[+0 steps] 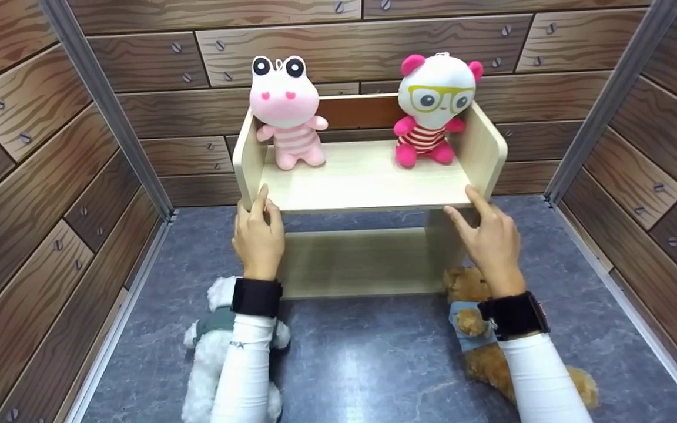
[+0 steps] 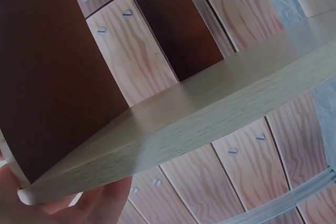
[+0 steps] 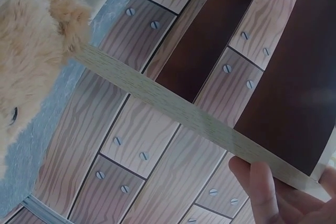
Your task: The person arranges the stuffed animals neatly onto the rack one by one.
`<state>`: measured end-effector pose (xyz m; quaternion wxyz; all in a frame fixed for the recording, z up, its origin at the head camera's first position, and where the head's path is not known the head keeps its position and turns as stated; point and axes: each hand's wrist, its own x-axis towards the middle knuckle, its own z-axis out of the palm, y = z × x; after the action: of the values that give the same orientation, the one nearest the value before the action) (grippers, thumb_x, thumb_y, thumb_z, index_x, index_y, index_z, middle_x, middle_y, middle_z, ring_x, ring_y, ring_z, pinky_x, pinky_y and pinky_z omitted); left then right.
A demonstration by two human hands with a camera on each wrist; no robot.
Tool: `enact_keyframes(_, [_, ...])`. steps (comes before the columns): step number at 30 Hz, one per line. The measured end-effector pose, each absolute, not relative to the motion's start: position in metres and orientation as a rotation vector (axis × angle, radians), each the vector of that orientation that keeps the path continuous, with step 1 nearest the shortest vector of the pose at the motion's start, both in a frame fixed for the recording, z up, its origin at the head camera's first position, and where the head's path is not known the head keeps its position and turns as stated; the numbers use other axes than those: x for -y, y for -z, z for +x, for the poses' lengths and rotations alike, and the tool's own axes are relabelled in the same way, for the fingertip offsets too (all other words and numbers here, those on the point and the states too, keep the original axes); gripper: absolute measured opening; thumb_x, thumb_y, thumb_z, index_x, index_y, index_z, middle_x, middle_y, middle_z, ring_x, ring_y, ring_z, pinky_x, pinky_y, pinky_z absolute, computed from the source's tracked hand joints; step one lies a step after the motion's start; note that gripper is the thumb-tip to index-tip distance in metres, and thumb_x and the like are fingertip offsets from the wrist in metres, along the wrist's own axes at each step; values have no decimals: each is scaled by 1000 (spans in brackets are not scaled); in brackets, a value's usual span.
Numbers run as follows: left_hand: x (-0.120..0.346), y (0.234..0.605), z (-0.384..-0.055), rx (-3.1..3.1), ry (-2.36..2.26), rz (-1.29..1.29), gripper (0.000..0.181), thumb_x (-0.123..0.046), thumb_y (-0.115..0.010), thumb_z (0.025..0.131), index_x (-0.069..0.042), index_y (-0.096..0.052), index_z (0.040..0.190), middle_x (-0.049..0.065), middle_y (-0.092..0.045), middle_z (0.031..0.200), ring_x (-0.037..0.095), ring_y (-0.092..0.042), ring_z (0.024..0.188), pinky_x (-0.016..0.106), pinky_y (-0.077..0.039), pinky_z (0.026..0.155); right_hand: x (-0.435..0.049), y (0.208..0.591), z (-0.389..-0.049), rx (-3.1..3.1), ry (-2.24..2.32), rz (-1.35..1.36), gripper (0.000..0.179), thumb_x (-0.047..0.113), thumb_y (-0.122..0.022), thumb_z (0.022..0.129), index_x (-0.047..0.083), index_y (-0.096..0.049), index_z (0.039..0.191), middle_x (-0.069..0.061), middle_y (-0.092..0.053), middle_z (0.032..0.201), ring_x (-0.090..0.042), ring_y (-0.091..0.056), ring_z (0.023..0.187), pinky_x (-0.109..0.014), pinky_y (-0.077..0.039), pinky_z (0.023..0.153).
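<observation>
Shelf (image 1: 368, 191): directly ahead of me, between my two hands, its front toward me.
White plush toy (image 1: 209, 364): on the marbled grey surface (image 1: 368, 358), partly hidden by my left forearm (image 1: 244, 364).
Brown plush toy (image 1: 485, 364): by my right forearm (image 1: 544, 376), wearing blue.
Pink plush toy (image 1: 288, 117): seated atop the shelf, left end.
Panda plush (image 1: 435, 111): seated there too, right end.
Right hand (image 1: 491, 238): fingers clamped on the shelf's right front corner.
Left hand (image 1: 259, 238): fingers clamped on its left.
</observation>
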<state>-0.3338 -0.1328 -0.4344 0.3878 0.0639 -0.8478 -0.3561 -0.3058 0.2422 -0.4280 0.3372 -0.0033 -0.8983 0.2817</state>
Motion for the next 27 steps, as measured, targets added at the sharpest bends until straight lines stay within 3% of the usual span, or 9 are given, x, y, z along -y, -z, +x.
enact_keyframes(9, [135, 432, -323, 2253, 965, 159, 46, -39, -45, 102, -28, -55, 145, 18, -54, 139, 41, -58, 117, 62, -50, 80, -242, 428, -305, 2332, -742, -1, 62, 50, -69, 90, 17, -58, 141, -30, -65, 121, -54, -63, 98, -61, -49, 83])
enact_keyframes(17, [141, 432, -308, 2268, 989, 73, 47, -29, -54, 98, -20, -55, 145, 17, -53, 142, 43, -58, 118, 61, -49, 87, -242, 429, -306, 2338, -710, -7, 61, 51, -68, 90, 18, -59, 140, -33, -67, 110, -55, -64, 92, -61, -49, 78])
enact_keyframes(27, [156, 434, -273, 2310, 993, -48, 53, -21, -61, 94, -16, -53, 146, 16, -50, 149, 42, -54, 127, 59, -47, 96, -242, 427, -305, 2348, -722, -16, 64, 54, -66, 90, 17, -58, 141, -33, -66, 115, -54, -64, 96, -61, -50, 81])
